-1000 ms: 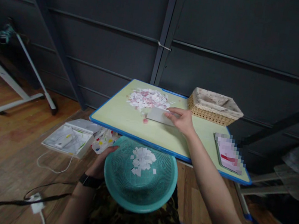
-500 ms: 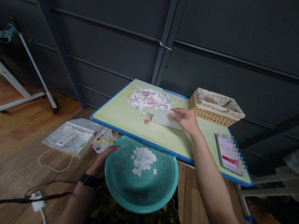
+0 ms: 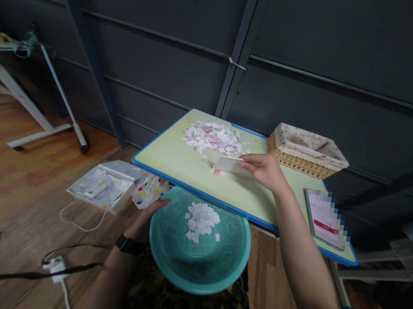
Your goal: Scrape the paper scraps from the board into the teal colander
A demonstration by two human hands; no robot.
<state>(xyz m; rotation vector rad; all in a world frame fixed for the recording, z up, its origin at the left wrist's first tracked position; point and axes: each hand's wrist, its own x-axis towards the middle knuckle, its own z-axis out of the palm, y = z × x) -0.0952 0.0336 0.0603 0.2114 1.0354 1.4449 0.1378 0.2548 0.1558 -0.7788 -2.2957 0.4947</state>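
Note:
My right hand (image 3: 266, 170) grips a white card (image 3: 228, 165) and holds it on edge against the pale green table (image 3: 174, 157), just in front of a pile of pink and white paper scraps (image 3: 213, 138). One pink scrap (image 3: 217, 172) lies loose by the card. My left hand (image 3: 149, 217) holds the rim of a teal mesh basin (image 3: 196, 270) below the table's blue front edge. A small heap of white scraps (image 3: 199, 221) lies inside the basin.
A woven basket (image 3: 307, 150) stands at the table's back right. A booklet (image 3: 325, 219) lies at its right end. On the wooden floor to the left are a white box (image 3: 101, 187), a spotted bag (image 3: 149, 192) and black cables (image 3: 15, 275). A dark wall runs behind.
My right hand has tipped the card more upright and drawn it slightly towards the front edge. The view has shifted a little. The left hand and basin stay put.

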